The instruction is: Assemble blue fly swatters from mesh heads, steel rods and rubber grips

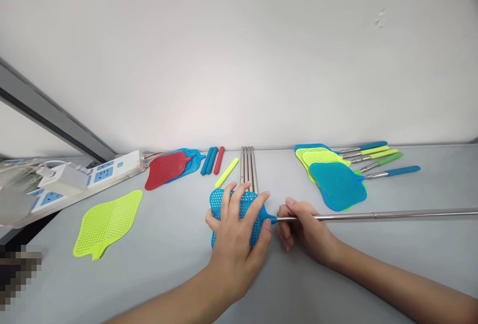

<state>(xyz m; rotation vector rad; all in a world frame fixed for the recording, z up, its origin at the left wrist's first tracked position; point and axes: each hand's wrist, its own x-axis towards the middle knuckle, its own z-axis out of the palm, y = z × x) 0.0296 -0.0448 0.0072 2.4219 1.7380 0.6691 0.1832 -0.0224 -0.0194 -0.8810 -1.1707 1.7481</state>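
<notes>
My left hand [239, 229] holds a blue fly swatter head [240, 204] against the table, its fingers spread across the mesh and its thumb near the neck. A thin metal telescopic rod [347, 216] meets that neck and runs off the right side of the view. Close to the joint, my right hand [304, 227] grips the rod between thumb and curled fingers. Several bare metal rods [248, 167] lie side by side just beyond my left hand. Beside them are a yellow handle sleeve [227, 172], a red sleeve [219, 160] and blue sleeves [209, 161].
On the right lies a fanned pile of fly swatters [338, 184] with coloured handles. Red [166, 168] and blue swatter heads [194, 162] overlap at the back left. A yellow-green head [108, 222] lies nearer. Power strips [115, 167] with cables line the left edge; a wall [239, 55] stands behind.
</notes>
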